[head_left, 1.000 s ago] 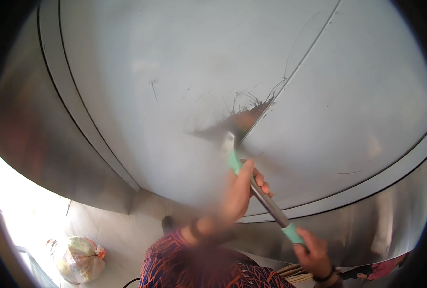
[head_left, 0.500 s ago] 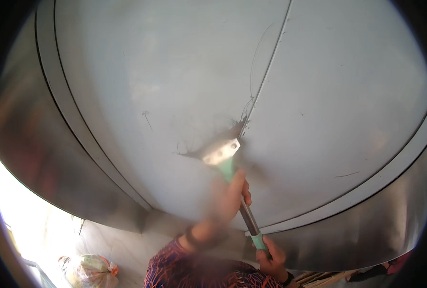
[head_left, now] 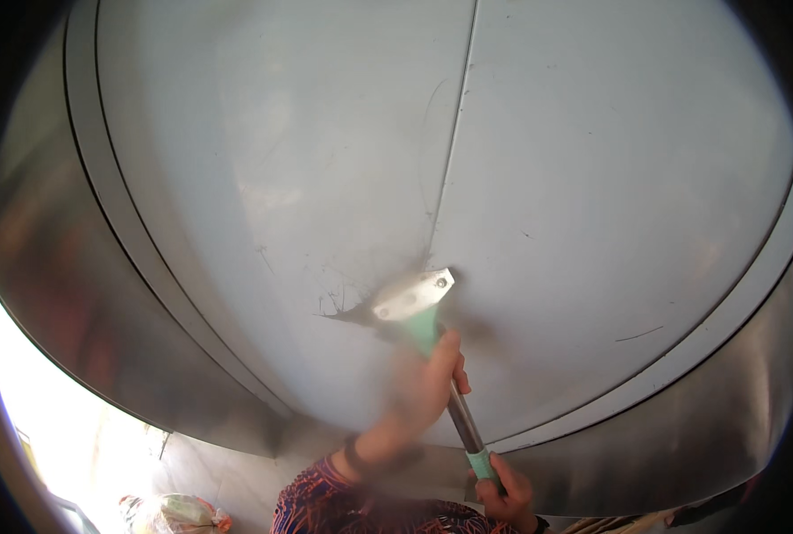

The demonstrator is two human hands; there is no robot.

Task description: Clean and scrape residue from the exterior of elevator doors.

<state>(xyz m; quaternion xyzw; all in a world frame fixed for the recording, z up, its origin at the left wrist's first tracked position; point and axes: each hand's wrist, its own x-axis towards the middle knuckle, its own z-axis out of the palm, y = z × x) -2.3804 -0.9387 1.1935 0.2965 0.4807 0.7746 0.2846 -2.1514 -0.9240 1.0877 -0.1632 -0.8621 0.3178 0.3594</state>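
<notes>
A scraper with a flat metal blade (head_left: 414,295), a green neck and a long dark handle (head_left: 461,418) is pressed against a wide pale grey metal panel (head_left: 592,178). My left hand (head_left: 423,387) is wrapped around the handle just below the green neck; it is blurred. My right hand (head_left: 508,489) grips the green end of the handle near the lower edge. Dark scratch marks (head_left: 338,303) fan out to the left of the blade, beside a thin vertical seam (head_left: 454,151) in the panel.
A darker, shiny metal band (head_left: 85,294) curves round the panel on the left and bottom right. Bright daylight shows at the lower left, above a bundled plastic bag (head_left: 174,513). My patterned sleeve (head_left: 325,503) fills the bottom centre.
The scraper blade has swung from upper right toward the left along the panel, and both hands have followed it. The view has shifted so the seam now stands nearly vertical.
</notes>
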